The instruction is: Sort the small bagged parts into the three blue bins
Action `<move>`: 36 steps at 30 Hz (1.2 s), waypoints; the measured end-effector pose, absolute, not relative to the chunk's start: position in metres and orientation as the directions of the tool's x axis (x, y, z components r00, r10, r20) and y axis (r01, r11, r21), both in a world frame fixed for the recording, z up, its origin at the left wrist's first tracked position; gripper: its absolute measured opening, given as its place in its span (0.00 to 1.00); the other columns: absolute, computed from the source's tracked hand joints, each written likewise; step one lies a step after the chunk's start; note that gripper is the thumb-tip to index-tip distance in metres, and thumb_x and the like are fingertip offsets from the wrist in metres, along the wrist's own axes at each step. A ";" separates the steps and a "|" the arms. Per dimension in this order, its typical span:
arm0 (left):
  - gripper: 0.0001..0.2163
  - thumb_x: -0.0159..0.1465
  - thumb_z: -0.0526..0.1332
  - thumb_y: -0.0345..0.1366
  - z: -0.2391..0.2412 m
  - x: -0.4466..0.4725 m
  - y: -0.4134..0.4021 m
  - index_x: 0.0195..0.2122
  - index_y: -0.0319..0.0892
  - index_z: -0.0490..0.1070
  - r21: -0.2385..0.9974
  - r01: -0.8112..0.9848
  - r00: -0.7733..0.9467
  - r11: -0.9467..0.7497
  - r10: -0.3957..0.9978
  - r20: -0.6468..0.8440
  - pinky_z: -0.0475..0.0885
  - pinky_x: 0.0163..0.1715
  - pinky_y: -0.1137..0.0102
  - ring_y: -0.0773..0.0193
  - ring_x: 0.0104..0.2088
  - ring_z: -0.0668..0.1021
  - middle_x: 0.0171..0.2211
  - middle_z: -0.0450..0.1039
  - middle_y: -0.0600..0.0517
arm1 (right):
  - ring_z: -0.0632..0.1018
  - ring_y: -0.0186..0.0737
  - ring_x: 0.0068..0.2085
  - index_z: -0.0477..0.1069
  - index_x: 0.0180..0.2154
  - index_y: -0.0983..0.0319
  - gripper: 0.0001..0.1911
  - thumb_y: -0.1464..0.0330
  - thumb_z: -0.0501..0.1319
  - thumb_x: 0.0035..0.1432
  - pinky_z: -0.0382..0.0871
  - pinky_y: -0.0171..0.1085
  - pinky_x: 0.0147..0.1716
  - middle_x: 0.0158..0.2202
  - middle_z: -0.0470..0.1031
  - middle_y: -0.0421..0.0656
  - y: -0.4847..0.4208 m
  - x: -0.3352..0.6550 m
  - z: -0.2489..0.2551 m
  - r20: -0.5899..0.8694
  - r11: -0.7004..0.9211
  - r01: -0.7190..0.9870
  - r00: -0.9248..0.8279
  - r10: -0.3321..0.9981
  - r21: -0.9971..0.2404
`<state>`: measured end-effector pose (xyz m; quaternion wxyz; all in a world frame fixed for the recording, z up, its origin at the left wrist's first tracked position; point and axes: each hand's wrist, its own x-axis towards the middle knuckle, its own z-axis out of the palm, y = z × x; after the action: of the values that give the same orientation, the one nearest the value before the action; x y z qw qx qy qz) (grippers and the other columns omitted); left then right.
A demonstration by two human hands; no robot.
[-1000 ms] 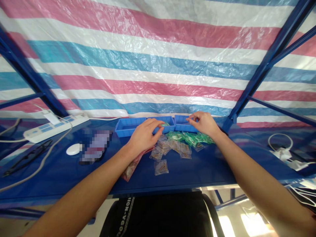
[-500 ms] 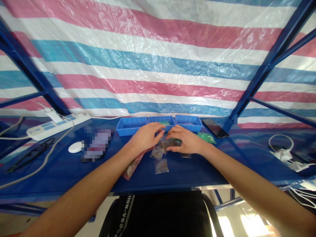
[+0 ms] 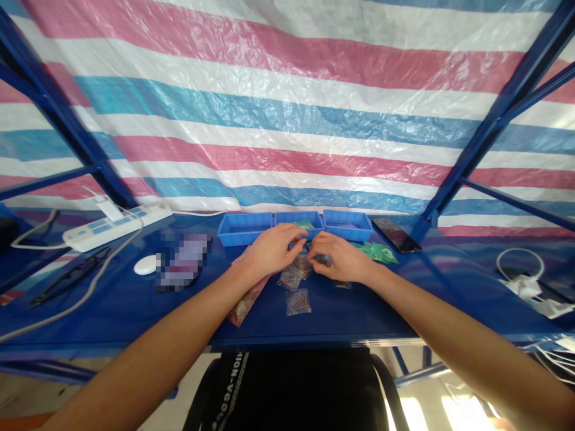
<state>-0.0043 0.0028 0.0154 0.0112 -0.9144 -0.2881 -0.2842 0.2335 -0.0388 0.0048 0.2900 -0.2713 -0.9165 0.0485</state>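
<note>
A striped plastic sheet [image 3: 287, 131] in red, white and blue fills the background, with blue metal frame bars [image 3: 476, 126] slanting up at either side; below it spreads a blue table [image 3: 359, 317], over which both of the person's forearms reach; a white power strip [image 3: 117, 226] lies at the far left; three blue trays stand in a row along the back, the left tray [image 3: 247, 239], the middle tray [image 3: 296, 214] and the right tray [image 3: 350, 235]; the left hand [image 3: 274, 248] is just in front of the middle tray and above the upper end of a pink bag [image 3: 249, 299], its fingers bent and the thumb near the index finger, though whether they grasp anything cannot be told; the right hand [image 3: 336, 257] is over the packets beside it, its fingers curled in towards the thumb around a small dark patch, and it cannot be told whether that is something gripped or something seen through the gap; a black phone [image 3: 398, 235] lies beyond the right tray; green packets [image 3: 377, 251] lie heaped behind and to the right of the right hand, and a green packet [image 3: 304, 224] shows inside the middle tray; clear packets [image 3: 290, 278] of thin brownish pieces lie below and between the hands; a single clear packet [image 3: 298, 301] sits nearer the front edge, apart from the others; smallest are the brownish pieces [image 3: 302, 301] inside it.
</note>
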 end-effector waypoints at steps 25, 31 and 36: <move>0.14 0.75 0.57 0.38 0.019 -0.005 0.003 0.56 0.44 0.78 0.143 0.532 0.678 -0.835 0.521 0.519 0.76 0.57 0.57 0.51 0.52 0.82 0.51 0.81 0.44 | 0.80 0.51 0.50 0.79 0.47 0.58 0.10 0.61 0.69 0.67 0.71 0.51 0.55 0.45 0.83 0.47 -0.030 0.234 -0.007 0.489 0.823 0.498 -0.664 0.565 -0.274; 0.14 0.75 0.57 0.38 0.018 -0.005 0.003 0.55 0.44 0.78 0.144 0.531 0.677 -0.835 0.520 0.521 0.76 0.57 0.58 0.52 0.52 0.82 0.50 0.81 0.45 | 0.81 0.50 0.47 0.79 0.43 0.58 0.06 0.72 0.65 0.66 0.71 0.50 0.54 0.41 0.84 0.46 -0.033 0.234 -0.002 0.514 0.814 0.522 -0.641 0.571 -0.253; 0.14 0.76 0.57 0.40 0.020 -0.005 0.002 0.55 0.44 0.78 0.145 0.523 0.678 -0.840 0.514 0.526 0.76 0.57 0.58 0.52 0.53 0.82 0.51 0.81 0.45 | 0.82 0.48 0.44 0.80 0.42 0.58 0.07 0.72 0.63 0.67 0.73 0.47 0.50 0.41 0.85 0.45 -0.035 0.235 0.001 0.579 0.770 0.505 -0.516 0.631 -0.389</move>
<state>-0.0050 0.0018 0.0197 0.0085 -0.9159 -0.2831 -0.2844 0.2354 -0.0347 0.0006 0.3668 -0.3278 -0.8664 0.0859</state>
